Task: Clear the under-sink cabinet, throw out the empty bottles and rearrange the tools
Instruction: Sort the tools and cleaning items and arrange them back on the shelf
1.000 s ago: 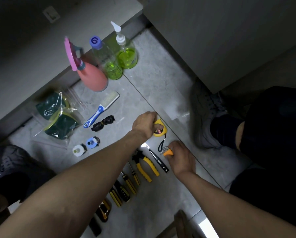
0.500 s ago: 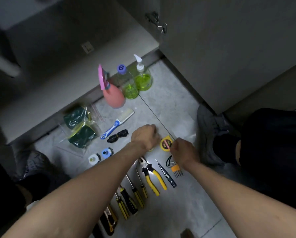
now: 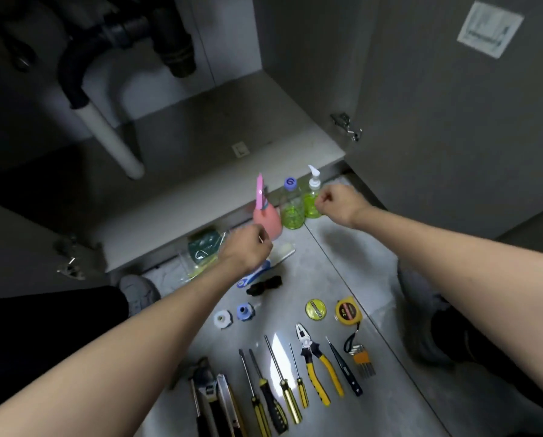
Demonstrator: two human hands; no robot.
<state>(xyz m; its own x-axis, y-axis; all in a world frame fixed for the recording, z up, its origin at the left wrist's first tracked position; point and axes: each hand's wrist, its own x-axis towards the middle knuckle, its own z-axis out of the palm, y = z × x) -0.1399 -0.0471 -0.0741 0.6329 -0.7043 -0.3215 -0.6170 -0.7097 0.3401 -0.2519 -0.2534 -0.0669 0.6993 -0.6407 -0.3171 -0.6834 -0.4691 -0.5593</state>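
While both arms are reaching toward the open cabinet [image 3: 232, 127], the left hand [image 3: 248, 250] and right hand [image 3: 336, 201] are hovering with fingers curled, gripping nothing. Glossy, rounded plastic bottles [image 3: 292, 203] are standing at the cabinet's edge. Slim, yellow-handled metal tools [image 3: 295, 383] are lying in a neat row on the smooth grey tiled floor [image 3: 374, 389].

Grey tiled floor [image 3: 352, 263]; dim open cabinet [image 3: 219, 121], probably drain pipes [image 3: 112, 45] inside.
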